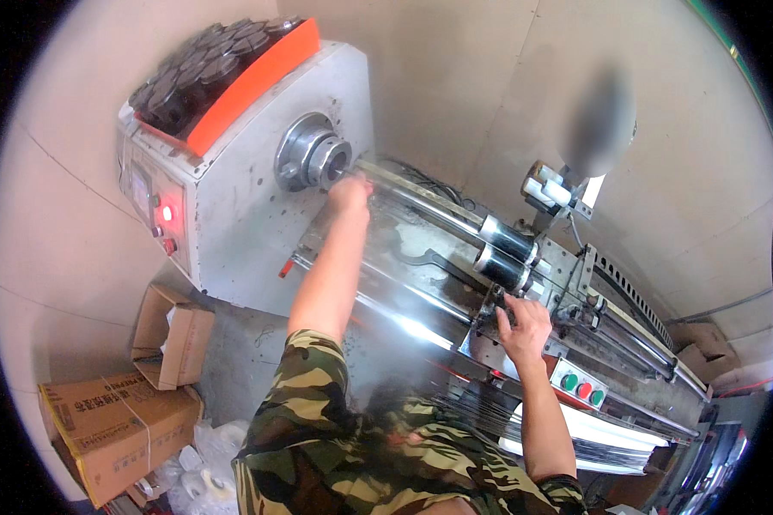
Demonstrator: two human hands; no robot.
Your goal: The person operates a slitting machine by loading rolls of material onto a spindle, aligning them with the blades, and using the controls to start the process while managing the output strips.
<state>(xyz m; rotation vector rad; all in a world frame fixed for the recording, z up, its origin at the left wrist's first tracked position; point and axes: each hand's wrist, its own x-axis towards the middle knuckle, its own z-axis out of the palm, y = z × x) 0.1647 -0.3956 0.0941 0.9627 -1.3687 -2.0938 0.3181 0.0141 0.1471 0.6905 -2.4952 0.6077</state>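
Note:
My left hand (pixel 349 197) is stretched out to the mouth of the round metal chuck (pixel 330 156) on the grey machine housing. Its fingers are closed together there, and whatever they grip is too small and blurred to name. Further right, my right hand (pixel 526 327) rests at the carriage (pixel 489 330) that sits on the rails, thumb and forefinger apart beside a dark metal part. Two black rollers (pixel 501 267) with silver ends are mounted just beyond that hand. Long shiny rods (pixel 438 209) run between the chuck side and the carriage.
An orange-edged tray (pixel 253 86) of dark round pieces tops the housing. The control panel (pixel 165 215) has a lit red light. A button box (pixel 577 388) is near my right forearm. A hook-shaped wrench (pixel 442 260) lies on the bed. Cardboard boxes (pixel 116 433) stand lower left.

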